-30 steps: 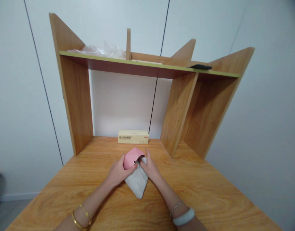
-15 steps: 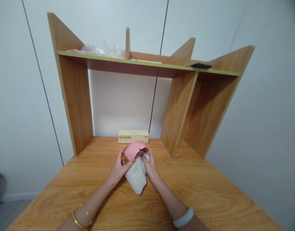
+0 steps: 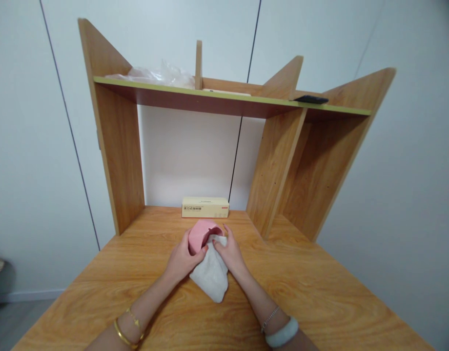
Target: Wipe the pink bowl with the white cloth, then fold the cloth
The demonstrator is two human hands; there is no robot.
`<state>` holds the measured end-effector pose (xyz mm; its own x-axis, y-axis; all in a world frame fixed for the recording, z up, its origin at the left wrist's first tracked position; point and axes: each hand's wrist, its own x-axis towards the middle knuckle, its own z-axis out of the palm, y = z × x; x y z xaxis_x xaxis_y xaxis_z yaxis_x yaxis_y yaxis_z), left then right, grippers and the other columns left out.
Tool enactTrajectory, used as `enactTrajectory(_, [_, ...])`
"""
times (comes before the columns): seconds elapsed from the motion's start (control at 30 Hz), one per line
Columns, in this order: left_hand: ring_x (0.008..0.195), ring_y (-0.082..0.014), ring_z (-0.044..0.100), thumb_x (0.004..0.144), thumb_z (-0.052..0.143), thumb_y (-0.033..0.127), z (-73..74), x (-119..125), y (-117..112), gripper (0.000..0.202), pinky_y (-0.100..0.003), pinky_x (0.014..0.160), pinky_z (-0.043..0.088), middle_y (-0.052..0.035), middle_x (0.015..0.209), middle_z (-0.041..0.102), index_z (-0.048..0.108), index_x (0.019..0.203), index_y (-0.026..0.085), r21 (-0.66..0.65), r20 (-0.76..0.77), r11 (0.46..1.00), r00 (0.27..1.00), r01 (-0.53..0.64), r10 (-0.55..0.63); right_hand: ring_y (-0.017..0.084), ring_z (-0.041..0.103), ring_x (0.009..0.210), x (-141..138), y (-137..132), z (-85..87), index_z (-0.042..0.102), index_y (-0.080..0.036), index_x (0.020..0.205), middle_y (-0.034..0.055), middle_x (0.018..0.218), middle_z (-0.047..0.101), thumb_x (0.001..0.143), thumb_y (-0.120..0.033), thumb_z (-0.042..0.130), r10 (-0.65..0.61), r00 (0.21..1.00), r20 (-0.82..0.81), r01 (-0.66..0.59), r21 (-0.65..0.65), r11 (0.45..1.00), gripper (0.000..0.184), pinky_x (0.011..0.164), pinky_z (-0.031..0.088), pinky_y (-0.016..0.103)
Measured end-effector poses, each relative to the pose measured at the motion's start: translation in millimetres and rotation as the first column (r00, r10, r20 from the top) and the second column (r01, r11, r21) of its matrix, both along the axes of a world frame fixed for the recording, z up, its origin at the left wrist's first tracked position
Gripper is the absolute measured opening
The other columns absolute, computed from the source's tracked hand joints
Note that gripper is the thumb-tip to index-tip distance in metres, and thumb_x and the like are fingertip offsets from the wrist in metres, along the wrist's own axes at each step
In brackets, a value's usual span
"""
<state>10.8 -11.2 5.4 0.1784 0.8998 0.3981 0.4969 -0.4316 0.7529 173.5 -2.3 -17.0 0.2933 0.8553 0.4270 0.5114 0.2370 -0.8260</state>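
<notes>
A hollow pink container [image 3: 200, 233] is tilted above the desk, its opening facing me and to the right, with a small dark notch at the rim. My left hand [image 3: 183, 255] is closed around its left side, thumb at the lower rim. A pale grey cloth [image 3: 212, 276] hangs from the opening down toward the desk. My right hand [image 3: 230, 249] pinches the cloth's upper right part at the rim, thumb on the cloth and index finger raised beside the container. How far the cloth reaches inside is hidden.
A long cream box [image 3: 205, 208] with printed text stands behind my hands on the wooden desk [image 3: 305, 297]. The desk's shelf unit [image 3: 224, 100] rises at the back, with a clear plastic bag [image 3: 156, 75] and a flat dark object [image 3: 311, 99] on top.
The pink container has come slightly down and toward me, its opening turned more my way. My right hand has shifted on the cloth, which hangs a little lower and wider.
</notes>
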Motion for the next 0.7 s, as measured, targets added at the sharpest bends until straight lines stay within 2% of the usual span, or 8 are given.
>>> enactTrajectory(0.1, [0.09,-0.0273,0.061,0.068,0.058,0.043,6.3,-0.7,-5.0,0.064,-0.036,0.078,0.044,-0.0103,0.102,0.064,0.041,0.124,0.018,0.014,-0.229,0.999,0.973,-0.039,0.041,0.021,0.061,0.073,4.2,-9.4,14.6,0.028,-0.015,0.134,0.0083,0.086,0.065,0.073,-0.028,0.053,-0.123,0.959,0.255,0.144,-0.067,0.987,0.067,0.064,0.043,0.028])
enactTrajectory(0.2, [0.09,-0.0276,0.061,0.07,0.056,0.041,12.0,0.0,-9.4,0.063,-0.035,0.077,0.043,-0.0104,0.104,0.064,0.04,0.126,0.018,0.031,-0.326,0.999,0.944,-0.04,0.048,0.022,0.061,0.063,4.4,-19.2,25.8,0.022,-0.017,0.137,0.0042,0.069,0.064,0.077,-0.028,0.051,-0.184,0.86,0.475,0.238,-0.055,0.97,0.068,0.058,0.039,0.027])
enactTrajectory(0.27, [0.088,-0.0274,0.062,0.07,0.055,0.039,13.8,-0.1,-10.7,0.063,-0.034,0.075,0.044,-0.0103,0.102,0.065,0.039,0.127,0.018,0.044,-0.351,0.999,0.935,-0.029,0.042,0.022,0.061,0.066,3.3,-22.5,28.9,0.019,-0.018,0.138,0.0046,0.07,0.064,0.078,-0.028,0.051,-0.199,0.809,0.554,0.247,-0.011,0.969,0.069,0.059,0.038,0.027])
enactTrajectory(0.33, [0.086,-0.0271,0.062,0.07,0.055,0.038,14.1,-0.5,-11.2,0.064,-0.034,0.074,0.044,-0.0099,0.099,0.066,0.038,0.128,0.018,0.062,-0.362,0.998,0.931,-0.013,0.034,0.023,0.061,0.07,3.0,-22.2,28.1,0.016,-0.018,0.139,0.0059,0.075,0.065,0.077,-0.028,0.051,-0.194,0.791,0.581,0.238,0.0,0.971,0.071,0.061,0.038,0.027])
enactTrajectory(0.43, [0.086,-0.0267,0.063,0.07,0.055,0.039,13.4,-0.8,-11.9,0.064,-0.033,0.074,0.044,-0.0092,0.097,0.066,0.039,0.128,0.018,0.075,-0.36,0.997,0.933,0.001,0.026,0.022,0.061,0.073,5.7,-17.7,21.0,0.014,-0.017,0.139,0.006,0.078,0.065,0.078,-0.028,0.049,-0.124,0.844,0.522,0.172,-0.045,0.984,0.072,0.062,0.04,0.027])
enactTrajectory(0.53, [0.088,-0.0271,0.062,0.07,0.055,0.041,13.5,0.0,-12.5,0.063,-0.034,0.075,0.044,-0.0091,0.102,0.065,0.039,0.127,0.02,0.055,-0.32,0.998,0.947,-0.001,0.019,0.021,0.061,0.075,8.7,-13.0,12.0,0.011,-0.017,0.139,0.0044,0.079,0.065,0.078,-0.024,0.045,-0.007,0.931,0.364,0.032,-0.063,0.997,0.07,0.066,0.042,0.028])
enactTrajectory(0.6, [0.092,-0.027,0.061,0.072,0.054,0.044,14.2,0.6,-12.3,0.063,-0.035,0.077,0.044,-0.0092,0.109,0.062,0.037,0.129,0.021,0.03,-0.239,1.0,0.971,-0.011,0.017,0.02,0.061,0.079,8.9,-10.8,7.4,0.011,-0.016,0.139,0.0048,0.082,0.065,0.078,-0.023,0.044,0.034,0.967,0.253,-0.026,-0.036,0.999,0.07,0.07,0.044,0.029])
enactTrajectory(0.7, [0.1,-0.028,0.058,0.07,0.057,0.048,14.6,1.1,-10.5,0.072,-0.037,0.081,0.044,-0.0115,0.117,0.057,0.032,0.131,0.019,-0.011,-0.065,1.0,0.998,-0.022,0.021,0.02,0.058,0.093,5.7,-8.1,2.8,0.014,-0.016,0.139,0.0088,0.1,0.062,0.077,-0.023,0.043,0.016,0.995,0.102,-0.019,0.037,0.999,0.068,0.078,0.044,0.031])
